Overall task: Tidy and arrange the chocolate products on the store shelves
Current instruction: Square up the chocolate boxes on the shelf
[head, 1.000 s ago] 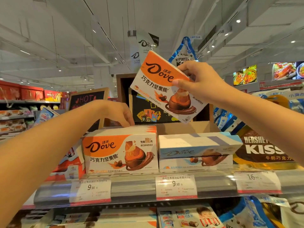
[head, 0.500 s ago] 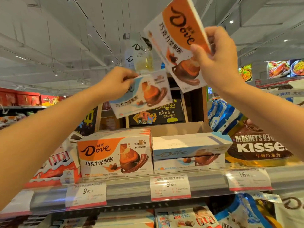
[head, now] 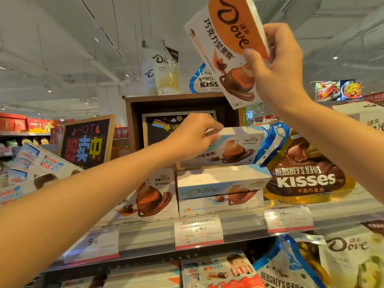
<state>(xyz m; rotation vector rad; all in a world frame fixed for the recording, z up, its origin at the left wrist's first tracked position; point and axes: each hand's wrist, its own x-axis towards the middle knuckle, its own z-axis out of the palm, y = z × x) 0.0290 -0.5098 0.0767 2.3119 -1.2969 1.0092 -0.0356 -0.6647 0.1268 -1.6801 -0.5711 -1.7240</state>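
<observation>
Orange Dove box (head: 226,48) is up high in my right hand (head: 278,65), thumb and fingers clamped on its edge, unplaced. Head view: my left hand (head: 193,136) pinches the blue Dove box (head: 232,148) over the blue stack (head: 220,183). Sorting looks partway; orange pile (head: 153,196) waits.

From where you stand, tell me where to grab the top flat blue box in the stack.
Take the top flat blue box by its long front and back edges, coming down from above at its right half. It lies flat with its broad face up, and the tilted blue box in the left hand hangs over its left.
</observation>
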